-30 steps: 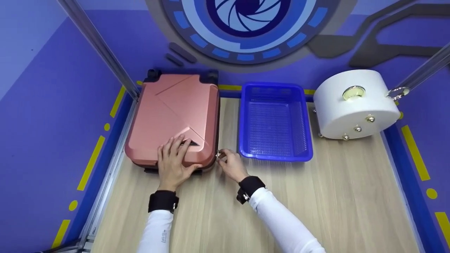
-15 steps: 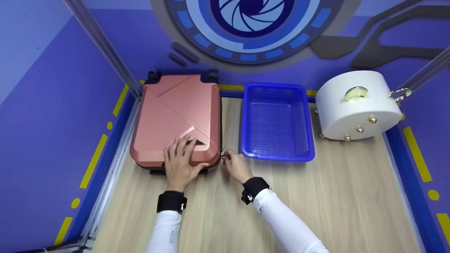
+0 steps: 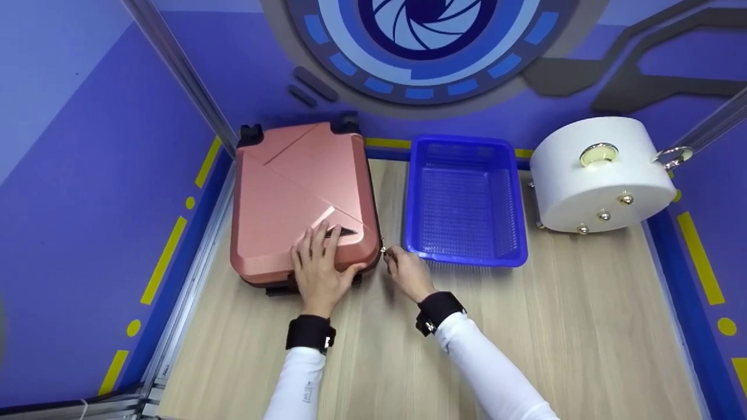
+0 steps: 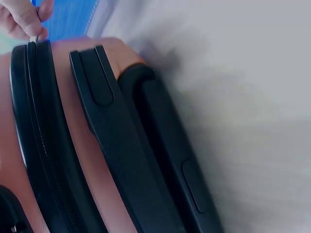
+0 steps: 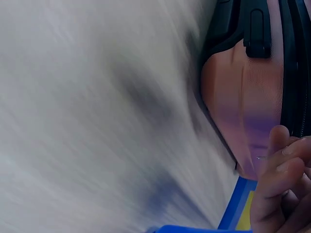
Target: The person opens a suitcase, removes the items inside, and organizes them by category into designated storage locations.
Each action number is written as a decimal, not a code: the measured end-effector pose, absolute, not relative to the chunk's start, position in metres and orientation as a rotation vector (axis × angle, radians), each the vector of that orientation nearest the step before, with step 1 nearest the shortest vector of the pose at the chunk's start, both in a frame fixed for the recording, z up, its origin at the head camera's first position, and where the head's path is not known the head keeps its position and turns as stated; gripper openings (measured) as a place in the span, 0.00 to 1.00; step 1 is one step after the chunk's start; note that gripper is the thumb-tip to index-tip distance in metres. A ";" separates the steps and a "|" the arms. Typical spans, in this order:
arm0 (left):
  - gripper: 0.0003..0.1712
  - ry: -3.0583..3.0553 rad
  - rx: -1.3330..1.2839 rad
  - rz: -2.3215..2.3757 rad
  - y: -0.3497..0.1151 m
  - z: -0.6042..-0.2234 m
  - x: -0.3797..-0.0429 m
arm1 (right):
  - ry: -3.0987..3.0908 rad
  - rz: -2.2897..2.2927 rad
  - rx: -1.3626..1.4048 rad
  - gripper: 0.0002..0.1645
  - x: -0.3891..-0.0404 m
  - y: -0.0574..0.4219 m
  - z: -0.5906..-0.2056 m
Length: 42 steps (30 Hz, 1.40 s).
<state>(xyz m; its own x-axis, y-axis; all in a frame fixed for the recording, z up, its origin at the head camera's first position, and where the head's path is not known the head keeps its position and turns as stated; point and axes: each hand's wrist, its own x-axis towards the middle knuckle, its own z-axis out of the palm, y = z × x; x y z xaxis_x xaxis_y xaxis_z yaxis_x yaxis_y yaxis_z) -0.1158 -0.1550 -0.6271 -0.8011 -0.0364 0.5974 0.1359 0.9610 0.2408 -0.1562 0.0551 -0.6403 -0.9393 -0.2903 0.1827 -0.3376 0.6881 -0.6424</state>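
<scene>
A rose-pink hard-shell suitcase [image 3: 303, 192] lies flat on the wooden tabletop, lid shut, slightly turned. My left hand [image 3: 323, 268] rests on its near right corner, fingers spread over the shell beside a dark triangular badge [image 3: 341, 232] and thumb at the front edge. At that corner's right side my right hand [image 3: 410, 274] pinches a small metal zipper pull [image 3: 383, 249]. The black zipper [image 4: 36, 97] runs round the side of the case in the left wrist view. Black handles [image 4: 121, 145] stick out from that side. In the right wrist view, the curled fingers [image 5: 291, 165] hide most of the pull.
Just right of the suitcase stands a blue plastic basket [image 3: 417, 255]. Farther right is a white drum-shaped case [image 3: 595, 175] with metal studs and a ring handle. Purple panels [image 3: 87, 233] wall in the left, back and right sides of the wooden tabletop [image 3: 525, 326].
The suitcase's near end has swung to the right, toward the basket, and the case now lies more askew. Both hands have moved right with it, keeping their places on the case.
</scene>
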 end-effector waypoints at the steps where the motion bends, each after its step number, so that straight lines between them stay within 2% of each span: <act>1: 0.57 -2.477 -0.056 -0.352 -0.152 -0.627 -0.116 | -2.822 1.085 0.527 0.04 -0.156 0.057 -0.641; 27: 0.57 -2.462 0.175 -0.388 -0.107 -0.627 -0.117 | -2.682 0.888 0.589 0.03 -0.130 0.066 -0.651; 34: 0.57 -2.561 0.094 -0.424 -0.118 -0.613 -0.111 | -2.672 0.884 0.607 0.03 -0.131 0.068 -0.656; 42: 0.62 -2.748 -0.003 -0.340 -0.166 -0.587 -0.104 | -2.687 0.923 0.612 0.03 -0.132 0.071 -0.656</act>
